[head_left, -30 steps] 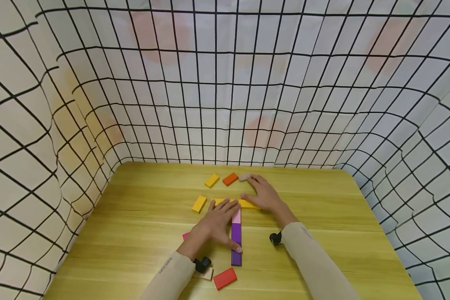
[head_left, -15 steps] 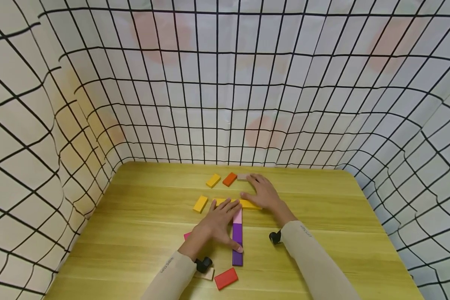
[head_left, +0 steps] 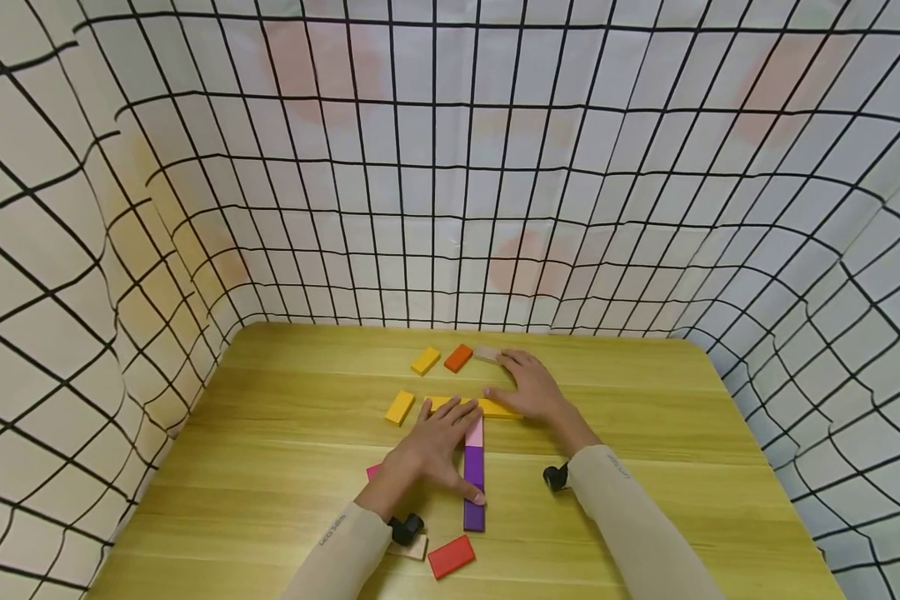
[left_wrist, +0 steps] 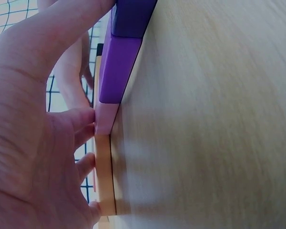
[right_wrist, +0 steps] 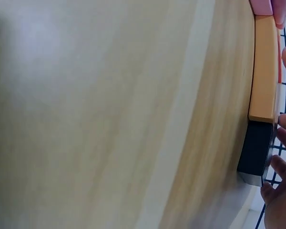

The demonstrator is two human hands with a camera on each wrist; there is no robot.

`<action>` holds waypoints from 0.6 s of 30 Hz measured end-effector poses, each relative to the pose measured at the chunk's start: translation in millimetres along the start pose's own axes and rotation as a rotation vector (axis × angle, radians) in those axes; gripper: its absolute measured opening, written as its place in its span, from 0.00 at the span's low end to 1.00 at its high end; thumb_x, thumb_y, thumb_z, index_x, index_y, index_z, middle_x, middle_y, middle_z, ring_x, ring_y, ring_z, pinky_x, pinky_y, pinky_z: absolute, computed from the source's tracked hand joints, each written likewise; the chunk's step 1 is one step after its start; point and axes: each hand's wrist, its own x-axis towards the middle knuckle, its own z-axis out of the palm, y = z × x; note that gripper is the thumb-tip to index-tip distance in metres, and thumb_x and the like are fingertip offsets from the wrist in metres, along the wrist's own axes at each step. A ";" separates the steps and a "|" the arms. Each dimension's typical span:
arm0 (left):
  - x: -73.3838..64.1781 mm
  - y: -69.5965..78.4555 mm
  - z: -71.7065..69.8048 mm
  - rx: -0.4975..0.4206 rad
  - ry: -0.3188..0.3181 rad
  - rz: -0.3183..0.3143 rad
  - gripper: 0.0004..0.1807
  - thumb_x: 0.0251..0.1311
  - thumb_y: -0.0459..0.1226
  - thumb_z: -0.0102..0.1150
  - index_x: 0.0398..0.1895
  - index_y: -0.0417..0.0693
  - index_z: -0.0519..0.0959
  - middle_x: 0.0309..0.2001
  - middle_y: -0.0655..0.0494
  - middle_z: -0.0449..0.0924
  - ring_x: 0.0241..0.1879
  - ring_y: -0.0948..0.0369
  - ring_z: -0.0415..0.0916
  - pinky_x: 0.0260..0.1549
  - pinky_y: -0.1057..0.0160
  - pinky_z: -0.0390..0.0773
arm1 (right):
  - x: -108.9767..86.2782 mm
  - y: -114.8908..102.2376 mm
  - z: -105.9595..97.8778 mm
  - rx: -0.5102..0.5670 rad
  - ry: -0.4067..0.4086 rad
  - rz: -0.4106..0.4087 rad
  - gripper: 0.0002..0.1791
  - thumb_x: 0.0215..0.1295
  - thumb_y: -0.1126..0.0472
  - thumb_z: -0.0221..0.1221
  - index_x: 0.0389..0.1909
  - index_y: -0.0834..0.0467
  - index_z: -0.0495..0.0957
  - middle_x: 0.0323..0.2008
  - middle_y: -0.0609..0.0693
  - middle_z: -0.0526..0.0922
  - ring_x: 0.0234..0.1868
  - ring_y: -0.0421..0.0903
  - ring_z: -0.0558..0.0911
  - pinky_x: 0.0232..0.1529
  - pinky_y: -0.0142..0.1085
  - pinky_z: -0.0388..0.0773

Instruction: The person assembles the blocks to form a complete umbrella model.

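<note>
My left hand [head_left: 435,450] lies spread over the join of a T-shaped line of flat blocks. Its fingertips reach the orange-yellow block [left_wrist: 104,176] in the crossbar and the pink block [head_left: 474,432]; the thumb touches the dark purple block [head_left: 474,518] below the purple block [head_left: 473,463]. Over the crossbar's right part, beside another yellow block [head_left: 499,409], is my right hand [head_left: 532,390], fingers extended. Its fingertips reach a pale block [head_left: 487,354] behind. In the right wrist view its fingers are beside a black block [right_wrist: 255,148], which the hand hides from the head view.
Loose blocks lie around: a yellow one [head_left: 426,361] and an orange one [head_left: 458,358] at the back, another yellow one [head_left: 400,408] at left, a red one [head_left: 452,557] in front. A pink block [head_left: 372,472] and a cream block [head_left: 414,548] are partly under the left arm. Black netting [head_left: 457,167] surrounds the table.
The pale block at my right fingertips has turned slightly. My right hand has shifted a touch to the right; the left hand stays in place on the blocks.
</note>
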 end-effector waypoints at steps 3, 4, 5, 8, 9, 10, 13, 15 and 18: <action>0.8 -0.5 0.5 -0.001 0.005 -0.003 0.77 0.27 0.84 0.61 0.83 0.60 0.46 0.83 0.64 0.42 0.83 0.53 0.38 0.77 0.34 0.41 | -1.9 0.6 -0.9 0.002 -0.010 0.002 0.46 0.66 0.30 0.55 0.77 0.53 0.62 0.78 0.52 0.61 0.80 0.59 0.56 0.78 0.59 0.54; 1.0 -0.7 0.9 -0.002 0.006 -0.003 0.77 0.27 0.84 0.61 0.83 0.60 0.46 0.83 0.64 0.42 0.83 0.53 0.39 0.77 0.34 0.41 | -2.5 0.7 -1.3 0.006 -0.010 0.003 0.47 0.65 0.30 0.55 0.77 0.54 0.62 0.78 0.52 0.61 0.80 0.60 0.56 0.78 0.60 0.53; 0.9 -0.6 1.1 -0.003 0.006 -0.003 0.77 0.27 0.84 0.61 0.83 0.60 0.46 0.83 0.64 0.41 0.83 0.53 0.38 0.77 0.34 0.41 | -3.2 0.6 -1.9 0.007 -0.012 0.006 0.47 0.65 0.30 0.55 0.77 0.53 0.62 0.78 0.52 0.61 0.80 0.60 0.55 0.78 0.60 0.53; 0.3 -0.3 1.2 -0.004 0.005 -0.002 0.78 0.27 0.84 0.61 0.83 0.60 0.45 0.83 0.64 0.41 0.83 0.53 0.38 0.77 0.34 0.40 | -4.7 0.0 -3.2 0.020 -0.016 0.006 0.48 0.64 0.29 0.56 0.77 0.54 0.62 0.79 0.52 0.61 0.80 0.61 0.54 0.78 0.60 0.52; 0.0 -0.1 1.0 -0.005 0.003 -0.002 0.78 0.27 0.84 0.61 0.83 0.60 0.45 0.83 0.64 0.41 0.83 0.53 0.38 0.77 0.34 0.40 | -5.0 0.0 -3.5 0.022 -0.014 0.003 0.48 0.63 0.29 0.57 0.77 0.54 0.62 0.79 0.53 0.60 0.80 0.61 0.55 0.78 0.61 0.52; -0.3 0.1 0.7 -0.005 0.002 -0.002 0.78 0.27 0.84 0.61 0.83 0.60 0.45 0.83 0.64 0.41 0.83 0.53 0.38 0.78 0.34 0.40 | -5.2 0.1 -3.5 0.025 -0.017 0.005 0.49 0.63 0.29 0.57 0.77 0.54 0.61 0.79 0.52 0.60 0.80 0.61 0.54 0.78 0.61 0.52; -0.8 0.4 0.2 -0.004 -0.001 -0.001 0.78 0.27 0.84 0.60 0.83 0.60 0.44 0.83 0.64 0.41 0.83 0.53 0.37 0.78 0.34 0.39 | -6.2 0.1 -3.7 0.034 -0.026 0.003 0.51 0.61 0.27 0.57 0.78 0.54 0.60 0.79 0.52 0.58 0.81 0.60 0.53 0.78 0.60 0.52; -1.0 0.3 0.1 -0.004 -0.001 -0.002 0.78 0.28 0.84 0.60 0.83 0.60 0.44 0.83 0.64 0.41 0.83 0.53 0.37 0.78 0.34 0.39 | -7.1 0.3 -3.5 0.032 -0.034 0.001 0.53 0.60 0.25 0.57 0.78 0.53 0.59 0.80 0.52 0.57 0.81 0.60 0.52 0.79 0.60 0.51; -1.2 0.0 0.3 -0.007 -0.001 -0.003 0.78 0.28 0.84 0.60 0.83 0.60 0.44 0.83 0.64 0.41 0.83 0.53 0.37 0.78 0.34 0.39 | -7.9 0.9 -2.3 0.016 -0.042 -0.004 0.55 0.58 0.24 0.57 0.79 0.53 0.59 0.80 0.51 0.57 0.81 0.60 0.52 0.79 0.60 0.51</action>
